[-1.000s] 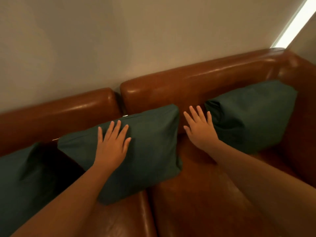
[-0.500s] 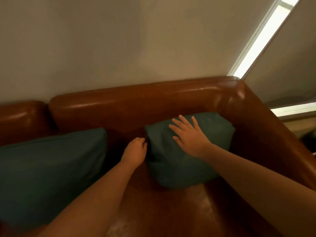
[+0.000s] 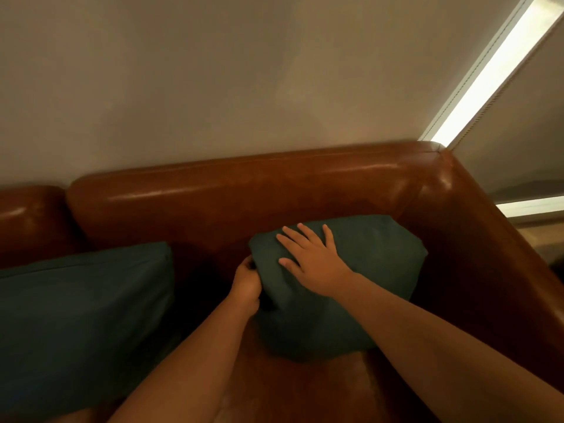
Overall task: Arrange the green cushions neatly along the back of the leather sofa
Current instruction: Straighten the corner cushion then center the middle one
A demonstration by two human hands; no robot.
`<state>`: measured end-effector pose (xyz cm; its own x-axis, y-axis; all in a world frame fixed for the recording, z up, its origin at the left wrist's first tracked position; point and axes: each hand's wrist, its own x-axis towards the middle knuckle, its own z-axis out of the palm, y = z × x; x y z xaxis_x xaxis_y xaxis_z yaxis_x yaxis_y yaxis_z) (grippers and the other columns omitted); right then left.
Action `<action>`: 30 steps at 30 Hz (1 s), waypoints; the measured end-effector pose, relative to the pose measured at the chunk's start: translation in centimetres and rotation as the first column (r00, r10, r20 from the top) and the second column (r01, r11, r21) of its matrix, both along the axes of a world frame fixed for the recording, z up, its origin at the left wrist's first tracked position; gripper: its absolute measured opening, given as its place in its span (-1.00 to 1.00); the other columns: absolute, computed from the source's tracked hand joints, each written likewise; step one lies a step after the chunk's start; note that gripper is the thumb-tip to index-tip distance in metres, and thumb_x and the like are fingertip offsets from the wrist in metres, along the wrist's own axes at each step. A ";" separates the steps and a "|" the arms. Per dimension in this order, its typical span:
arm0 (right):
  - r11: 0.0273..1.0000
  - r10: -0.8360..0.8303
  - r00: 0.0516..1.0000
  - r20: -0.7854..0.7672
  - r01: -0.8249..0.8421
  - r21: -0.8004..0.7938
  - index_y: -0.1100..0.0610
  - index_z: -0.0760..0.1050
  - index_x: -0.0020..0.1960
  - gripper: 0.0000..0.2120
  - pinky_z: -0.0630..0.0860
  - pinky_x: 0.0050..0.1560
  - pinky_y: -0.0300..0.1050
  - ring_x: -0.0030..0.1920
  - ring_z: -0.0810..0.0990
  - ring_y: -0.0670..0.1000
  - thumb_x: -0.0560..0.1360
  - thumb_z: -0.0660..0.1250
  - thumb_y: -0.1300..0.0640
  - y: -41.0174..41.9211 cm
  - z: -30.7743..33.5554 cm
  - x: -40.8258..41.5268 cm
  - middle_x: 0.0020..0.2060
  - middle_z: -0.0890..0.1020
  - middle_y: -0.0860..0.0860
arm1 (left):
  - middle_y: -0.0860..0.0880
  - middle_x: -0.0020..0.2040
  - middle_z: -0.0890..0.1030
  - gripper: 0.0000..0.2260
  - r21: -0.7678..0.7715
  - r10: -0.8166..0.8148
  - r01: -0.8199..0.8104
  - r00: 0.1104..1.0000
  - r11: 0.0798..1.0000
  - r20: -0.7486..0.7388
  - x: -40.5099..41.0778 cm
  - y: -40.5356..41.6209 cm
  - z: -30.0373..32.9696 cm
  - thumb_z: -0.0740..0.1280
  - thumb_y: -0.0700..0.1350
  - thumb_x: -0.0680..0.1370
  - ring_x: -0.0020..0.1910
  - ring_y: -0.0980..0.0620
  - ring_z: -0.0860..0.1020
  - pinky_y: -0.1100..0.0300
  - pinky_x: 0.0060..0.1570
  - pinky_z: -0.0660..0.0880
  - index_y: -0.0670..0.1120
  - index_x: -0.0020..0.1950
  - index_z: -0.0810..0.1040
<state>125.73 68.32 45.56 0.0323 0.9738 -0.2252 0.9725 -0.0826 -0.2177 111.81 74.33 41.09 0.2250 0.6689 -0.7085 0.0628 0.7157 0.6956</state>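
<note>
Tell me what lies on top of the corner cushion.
The right hand rests flat on the corner cushion, fingers spread. The left hand grips its left edge; those fingertips are hidden in the fabric.

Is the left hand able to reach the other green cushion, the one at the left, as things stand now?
Probably yes. The left hand grips the corner cushion's edge, and only bare sofa lies between it and the left cushion. It must let go first.

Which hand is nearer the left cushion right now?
Left. The left hand grips the corner cushion's left edge, just across the gap from the left cushion. The right hand lies flat on the corner cushion, farther right.
</note>
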 end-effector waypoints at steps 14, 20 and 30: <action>0.938 -0.165 0.963 -0.211 0.219 0.268 0.01 0.53 0.13 -0.79 -0.08 0.47 0.02 0.44 0.29 -0.09 0.62 0.14 0.10 0.1 -1.2 0.6 0.21 0.57 -0.17 | 0.08 -0.16 0.60 -0.91 0.454 -0.332 0.542 0.821 0.707 -0.464 -6.3 5.2 2.1 0.37 -0.24 0.52 -0.17 0.19 0.55 0.37 -0.14 0.43 -0.14 0.00 0.62; 0.909 -0.208 0.858 -0.469 0.347 0.232 0.11 0.56 0.02 -0.83 -0.12 0.46 -0.10 0.36 0.25 -0.22 0.61 0.18 0.19 -0.7 0.0 1.7 0.05 0.50 -0.36 | 0.00 -0.09 0.67 -0.89 0.247 -0.369 0.360 0.929 0.900 -0.009 -8.2 5.4 2.7 0.29 -0.24 0.56 -0.05 0.06 0.60 0.12 0.09 0.48 -0.13 0.00 0.61; 0.926 -0.228 0.788 -0.571 0.358 0.124 -0.12 0.41 -0.19 -0.74 -0.19 0.45 -0.14 0.36 0.24 -0.26 0.57 0.25 0.21 -0.8 -0.2 0.7 0.01 0.50 -0.41 | 0.12 -0.28 0.51 -0.77 0.684 -0.041 0.639 0.741 0.351 -0.670 -7.8 2.8 2.9 0.45 0.10 0.41 -0.21 0.10 0.48 0.08 -0.11 0.49 -0.03 -0.23 0.52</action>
<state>126.47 67.55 45.33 0.2610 0.9620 -0.0809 0.6282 -0.2328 -0.7424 104.03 77.14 43.97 0.4470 0.8885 0.1042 0.6481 -0.4019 0.6468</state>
